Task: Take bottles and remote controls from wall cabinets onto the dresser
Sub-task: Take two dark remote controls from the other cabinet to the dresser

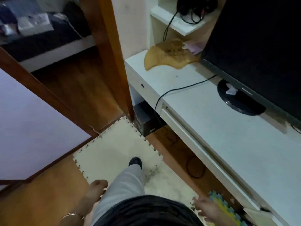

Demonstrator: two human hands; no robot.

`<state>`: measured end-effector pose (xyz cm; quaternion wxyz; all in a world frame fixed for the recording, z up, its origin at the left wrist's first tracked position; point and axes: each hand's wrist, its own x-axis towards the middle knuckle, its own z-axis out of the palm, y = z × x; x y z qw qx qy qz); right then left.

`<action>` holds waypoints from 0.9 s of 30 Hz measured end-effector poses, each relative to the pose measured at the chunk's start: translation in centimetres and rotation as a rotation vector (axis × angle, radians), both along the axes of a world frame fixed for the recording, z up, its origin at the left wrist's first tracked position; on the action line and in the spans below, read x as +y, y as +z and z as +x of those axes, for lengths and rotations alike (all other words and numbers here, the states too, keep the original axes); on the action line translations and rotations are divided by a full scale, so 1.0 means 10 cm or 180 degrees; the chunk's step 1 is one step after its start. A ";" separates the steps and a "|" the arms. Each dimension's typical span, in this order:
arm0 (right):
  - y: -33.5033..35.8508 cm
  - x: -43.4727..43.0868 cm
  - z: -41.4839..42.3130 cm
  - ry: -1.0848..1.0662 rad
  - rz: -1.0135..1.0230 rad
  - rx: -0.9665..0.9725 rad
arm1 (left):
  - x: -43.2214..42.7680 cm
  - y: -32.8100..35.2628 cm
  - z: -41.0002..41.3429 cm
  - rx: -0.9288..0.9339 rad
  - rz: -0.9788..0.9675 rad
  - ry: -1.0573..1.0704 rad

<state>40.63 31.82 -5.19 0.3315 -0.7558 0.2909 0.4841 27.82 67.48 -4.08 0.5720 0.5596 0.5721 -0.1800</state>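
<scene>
- At 7 o'clock in the head view, the left hand point(98, 186) hangs beside the grey trouser leg point(124, 185), fingers loosely curled and holding nothing; a bracelet point(73, 216) circles the wrist.
- At 5 o'clock, the right hand point(204, 207) hangs with relaxed, slightly spread fingers, also holding nothing, in front of a coloured foam mat point(225, 207).
- The dresser point(211, 121) runs from 1 o'clock down to 4 o'clock, and its long front edge cuts diagonally across the right half.
- A television point(260, 46) fills the 2 o'clock corner, its round base point(241, 101) on the dresser top. Between the base and the front edge lies a broad strip of bare white surface.
- A black cable point(179, 88) crosses the top and drops over the front edge.
- A flat tan wooden piece point(169, 57) lies at the dresser's far end at 12 o'clock, under a white shelf point(175, 25) that carries dark cables point(193, 7).
- A black box point(145, 119) sits under the dresser's far end.
- A cream foam mat point(114, 149) with toothed edges lies at centre, and a foot point(135, 162) in a dark sock is on it.
- A brown door frame point(112, 54) stands at 11 o'clock, with wooden floor beyond it.
- A pale door panel point(24, 119) closes off 9 o'clock.
</scene>
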 end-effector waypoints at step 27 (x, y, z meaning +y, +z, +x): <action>1.32 2.38 2.74 0.1440 0.0772 -0.1341 | 1.62 1.27 3.02 -0.1171 0.1161 -0.1194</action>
